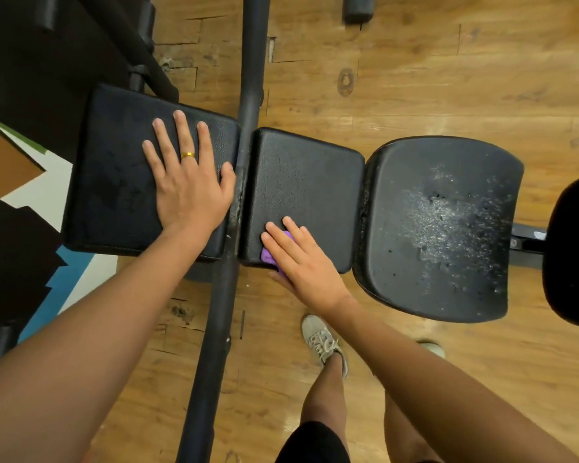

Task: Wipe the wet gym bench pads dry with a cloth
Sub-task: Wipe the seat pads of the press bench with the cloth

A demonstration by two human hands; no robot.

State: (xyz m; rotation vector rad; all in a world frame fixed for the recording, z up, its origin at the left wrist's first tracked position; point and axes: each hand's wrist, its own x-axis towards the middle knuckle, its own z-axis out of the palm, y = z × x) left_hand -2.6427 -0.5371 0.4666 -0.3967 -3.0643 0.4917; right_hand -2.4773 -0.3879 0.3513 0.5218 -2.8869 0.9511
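Observation:
Three black bench pads lie in a row. My left hand point(186, 177) rests flat with spread fingers on the left pad point(114, 182), which carries faint dark wet marks. My right hand point(298, 257) presses a purple cloth point(268, 256) onto the near left corner of the middle pad point(308, 182); its fingers lie straight over the cloth, which shows only at the hand's edge. The right seat pad point(442, 228) is covered with many water droplets and neither hand touches it.
A black metal bar point(228, 295) crosses under the gap between the left and middle pads. Wooden floor surrounds the bench. My feet in grey shoes point(323, 342) stand close to the near side. A round black pad point(572, 252) sits at the far right.

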